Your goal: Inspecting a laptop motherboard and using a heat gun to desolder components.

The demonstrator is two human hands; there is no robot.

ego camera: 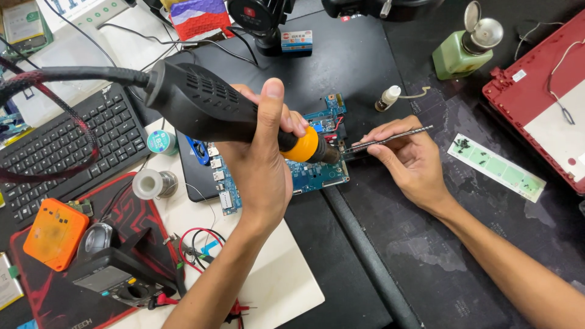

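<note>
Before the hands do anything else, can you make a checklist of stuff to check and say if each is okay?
1. Left hand has a firm grip on the black hot-air tool with the orange collar: ok.
2. Tool's nozzle points at the blue circuit board: ok.
3. Right hand holds the thin metal tweezers with their tip at the board: ok.
4. Right hand's fingers are well away from the nozzle: not ok, they are close.
5. The tool's braided cable is off the black keyboard: not ok, it loops over it.
6. Tool is switched on: cannot tell.
</note>
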